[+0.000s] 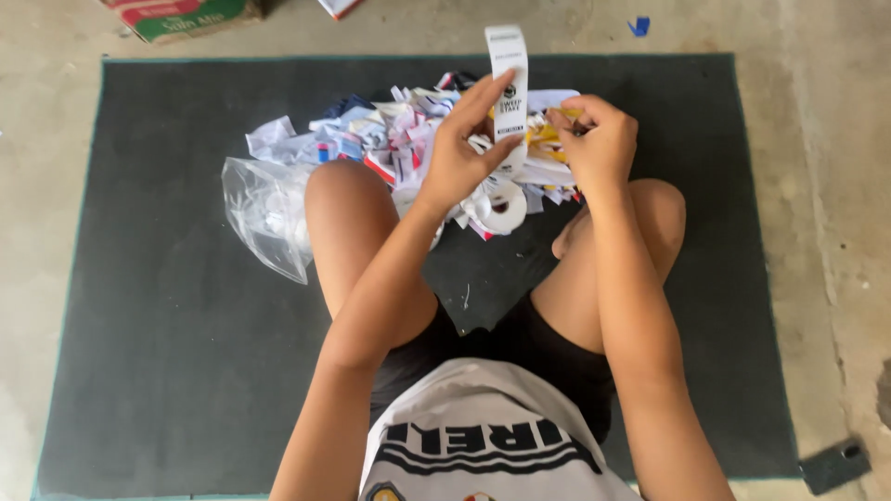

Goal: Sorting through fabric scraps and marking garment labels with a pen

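Note:
My left hand point(461, 153) holds a long white paper strip point(508, 74) with black print, standing upright above a pile of torn paper scraps point(399, 134). To its right, my right hand point(599, 139) is closed around a small yellow and white piece of paper point(548, 134). A white tape roll point(501, 206) lies just below my left hand at the pile's near edge. I sit cross-legged on a dark mat point(167, 315), knees on either side of the pile.
A clear plastic bag point(264, 209) lies left of my left knee. A cardboard box point(181, 17) stands beyond the mat at the top left. Small blue scrap point(639, 26) on the concrete floor; a dark flat object point(835, 464) at the bottom right.

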